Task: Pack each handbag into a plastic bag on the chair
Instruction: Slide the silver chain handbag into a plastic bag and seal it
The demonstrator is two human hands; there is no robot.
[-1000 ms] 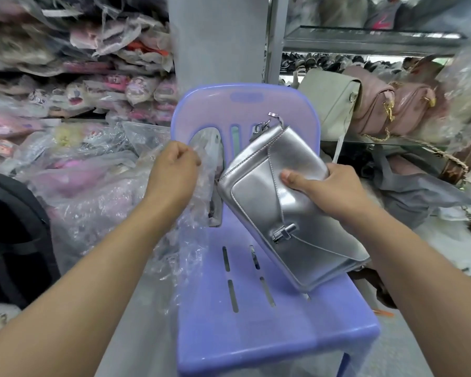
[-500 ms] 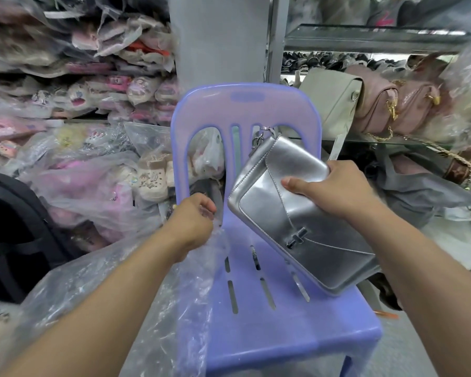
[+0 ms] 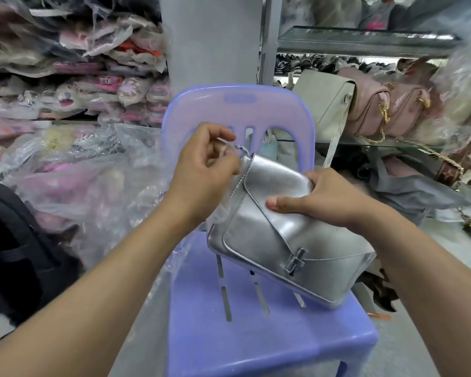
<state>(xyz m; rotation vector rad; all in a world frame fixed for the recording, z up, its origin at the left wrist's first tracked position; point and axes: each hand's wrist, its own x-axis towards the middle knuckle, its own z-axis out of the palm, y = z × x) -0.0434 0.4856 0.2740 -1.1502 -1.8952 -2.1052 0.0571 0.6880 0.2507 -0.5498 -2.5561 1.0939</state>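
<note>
A silver flap handbag (image 3: 280, 240) with a metal clasp hangs tilted above the seat of a purple plastic chair (image 3: 256, 336). My right hand (image 3: 318, 197) grips its upper right side, thumb on the flap. My left hand (image 3: 204, 164) is at the bag's top left corner, fingers pinched on a clear plastic bag (image 3: 158, 235) by the strap ring. The plastic trails down under my left forearm beside the chair; the pinched part is blurred.
Shelves at the left hold several plastic-wrapped goods (image 3: 74, 85). A grey-green handbag (image 3: 324, 107) and pink handbags (image 3: 386, 110) with gold chains sit on a glass shelf at the right. A black backpack (image 3: 14, 248) stands at the left. A grey pillar (image 3: 210, 42) rises behind the chair.
My left hand rose from beside the seat to the bag's top left corner, bringing the plastic bag with it. The handbag shifted slightly lower and nearer.
</note>
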